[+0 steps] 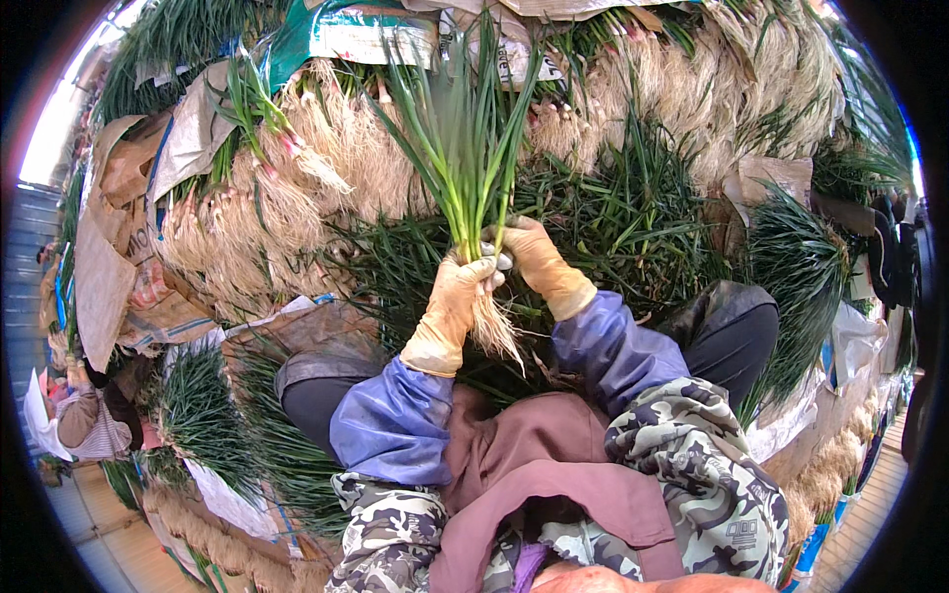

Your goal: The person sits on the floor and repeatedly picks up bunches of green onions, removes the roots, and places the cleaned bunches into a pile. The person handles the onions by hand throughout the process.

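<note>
In front of my body stands an upright bunch of green garlic (pixel 468 178), its leaves fanning up and pale roots (pixel 495 330) hanging below. My left hand (pixel 448 296), in a cream rubber glove, wraps around the lower stalks just above the roots. From the other side my right hand (pixel 540 261), gloved alike, has its fingertips curled at the bunch's right edge, gripping an outer leaf (pixel 504 211). Some of its fingertips are hidden behind the stalks. Loose green leaves (pixel 615 215) are heaped beneath and beyond both hands.
Rooted garlic plants (pixel 371 141) line the far side, partly under woven sacks (pixel 356 33). More lie at the far right (pixel 667 89). Leafy bundles flank me at left (pixel 204 415) and right (pixel 793 274). Another person (pixel 93 415) is at the far left. My knees (pixel 730 341) frame the heap.
</note>
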### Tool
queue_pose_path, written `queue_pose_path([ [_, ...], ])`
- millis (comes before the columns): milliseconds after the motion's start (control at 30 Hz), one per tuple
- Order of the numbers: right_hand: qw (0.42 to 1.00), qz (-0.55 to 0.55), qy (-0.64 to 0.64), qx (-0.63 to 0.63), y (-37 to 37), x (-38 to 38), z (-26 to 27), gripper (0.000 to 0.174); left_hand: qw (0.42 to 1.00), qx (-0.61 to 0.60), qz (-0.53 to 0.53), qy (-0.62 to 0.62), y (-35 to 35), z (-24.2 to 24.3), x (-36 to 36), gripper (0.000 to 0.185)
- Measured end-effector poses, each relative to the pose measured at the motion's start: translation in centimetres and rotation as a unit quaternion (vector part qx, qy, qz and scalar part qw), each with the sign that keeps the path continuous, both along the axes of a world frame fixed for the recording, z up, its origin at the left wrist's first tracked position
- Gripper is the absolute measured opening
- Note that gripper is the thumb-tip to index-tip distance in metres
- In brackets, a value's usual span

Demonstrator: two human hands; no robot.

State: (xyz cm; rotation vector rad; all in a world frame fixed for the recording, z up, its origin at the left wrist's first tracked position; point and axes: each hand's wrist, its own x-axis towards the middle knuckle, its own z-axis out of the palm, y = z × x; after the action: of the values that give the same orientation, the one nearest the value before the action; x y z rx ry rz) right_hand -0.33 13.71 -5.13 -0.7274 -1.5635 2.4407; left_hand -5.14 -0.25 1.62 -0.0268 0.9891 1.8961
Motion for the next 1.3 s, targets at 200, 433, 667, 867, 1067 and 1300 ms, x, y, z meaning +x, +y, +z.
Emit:
queue_pose_path([
  [200, 0.811, 0.309, -0.209, 0.451, 2.5, 0.0, 3.1, 0.049, 0.997, 0.047, 0.048, 0.026, -1.3, 3.1, -1.1, 0.017],
  [433, 0.868, -0.135, -0.131, 0.460, 7.9, -5.1, -5.5, 0.038, 0.999, 0.013, 0.044, -0.015, 0.1, -1.0, -1.3, 0.014],
  [667, 0.805, -0.027, -0.278, 0.524, 5.2, -6.2, -0.2, 0.046, 0.998, -0.006, 0.064, -0.018, -0.3, -0.8, -0.9, 0.013],
  [867, 0.878, -0.111, -0.201, 0.419, 9.9, -5.7, 2.3, 0.038, 0.998, 0.014, 0.061, -0.016, -0.2, 0.8, -1.2, 0.012],
  [1067, 0.831, 0.003, -0.215, 0.512, 18.0, 1.0, 6.7, 0.019, 0.997, 0.002, 0.079, -0.004, -0.2, 1.1, -1.0, 0.012],
  [1300, 0.588, 0.167, -0.343, 0.714, 21.2, 6.1, 10.0, 0.036, 0.998, -0.025, 0.057, -0.015, 0.5, -0.7, -1.1, 0.013],
])
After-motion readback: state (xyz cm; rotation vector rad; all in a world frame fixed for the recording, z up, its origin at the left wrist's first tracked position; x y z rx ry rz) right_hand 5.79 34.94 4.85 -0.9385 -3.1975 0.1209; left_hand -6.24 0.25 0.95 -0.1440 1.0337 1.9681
